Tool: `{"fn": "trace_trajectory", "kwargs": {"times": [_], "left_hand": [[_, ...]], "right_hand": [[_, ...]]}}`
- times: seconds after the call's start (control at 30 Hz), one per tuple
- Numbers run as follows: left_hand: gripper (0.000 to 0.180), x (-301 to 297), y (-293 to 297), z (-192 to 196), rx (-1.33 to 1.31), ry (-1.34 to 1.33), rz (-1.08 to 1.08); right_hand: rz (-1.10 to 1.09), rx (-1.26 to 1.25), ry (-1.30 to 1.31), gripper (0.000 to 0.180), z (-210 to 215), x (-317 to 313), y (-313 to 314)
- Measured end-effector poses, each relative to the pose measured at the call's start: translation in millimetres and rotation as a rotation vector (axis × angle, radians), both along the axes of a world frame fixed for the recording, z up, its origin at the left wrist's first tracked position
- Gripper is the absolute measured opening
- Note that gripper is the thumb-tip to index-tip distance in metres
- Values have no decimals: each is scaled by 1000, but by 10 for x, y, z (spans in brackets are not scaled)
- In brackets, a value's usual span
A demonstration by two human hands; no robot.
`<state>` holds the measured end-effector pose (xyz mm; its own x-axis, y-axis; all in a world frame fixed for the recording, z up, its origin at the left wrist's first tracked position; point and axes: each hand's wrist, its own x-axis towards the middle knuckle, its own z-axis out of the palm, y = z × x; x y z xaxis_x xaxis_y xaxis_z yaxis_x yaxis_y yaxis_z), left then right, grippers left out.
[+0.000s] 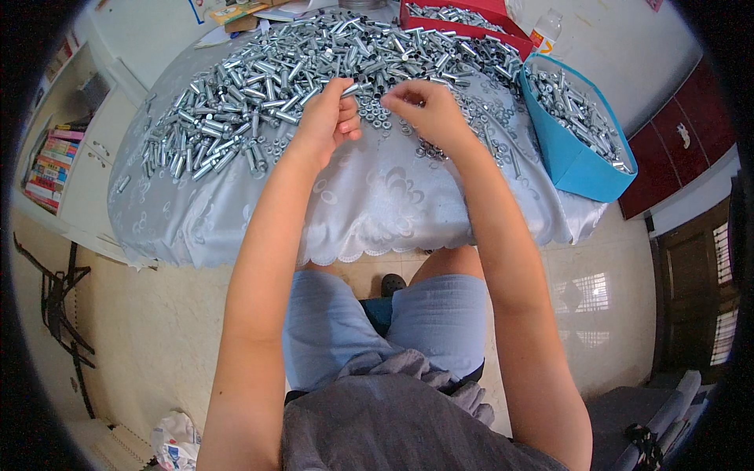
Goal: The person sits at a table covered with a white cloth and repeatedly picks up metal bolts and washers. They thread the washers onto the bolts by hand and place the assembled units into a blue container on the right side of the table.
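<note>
Use the big pile of bolts [314, 71] as your marker. To its left stands a white shelf with colourful books [51, 161], well apart from the table [377, 212]. The table wears a shiny silver cloth, and its left edge drops off just past the last loose bolts on that side.

Your left hand [326, 118] sits at the near edge of the pile. Its fingers are curled shut around one silver bolt [351, 89], whose end pokes out past your thumb.

Just right of that, your right hand [428, 106] also sits at the near edge of the pile. Its fingertips are pinched together. Something tiny may be in them, but you cannot tell what. Little nuts [463, 137] lie scattered under and beside this hand.

In front of the pile, toward you, the cloth is bare down to the scalloped front edge, so both hands have room there.

To the right of the pile leans a blue bin [577, 161] full of bolts, hanging a bit over the table's right edge. Behind it, at the pile's far right side, sits a red box [471, 23], also holding bolts.
</note>
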<state>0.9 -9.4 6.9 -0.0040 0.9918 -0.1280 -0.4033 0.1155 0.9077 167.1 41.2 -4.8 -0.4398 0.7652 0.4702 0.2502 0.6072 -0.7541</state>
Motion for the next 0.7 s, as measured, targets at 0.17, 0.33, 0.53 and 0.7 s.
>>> {"fn": "trace_trajectory", "kwargs": {"times": [0.17,0.33,0.53,0.7], "left_hand": [[39,-39,17,-34,-14,19,9],[39,-29,22,-37,-13,39,9],[39,-6,-13,-18,-16,63,26],[38,-26,9,-38,-30,80,30]], "right_hand": [[2,305,-336,16,-70,31,6],[-1,268,-391,17,-47,35,-21],[35,248,-311,19,-45,4,-68],[3,90,106,19,-11,-65,-48]]}}
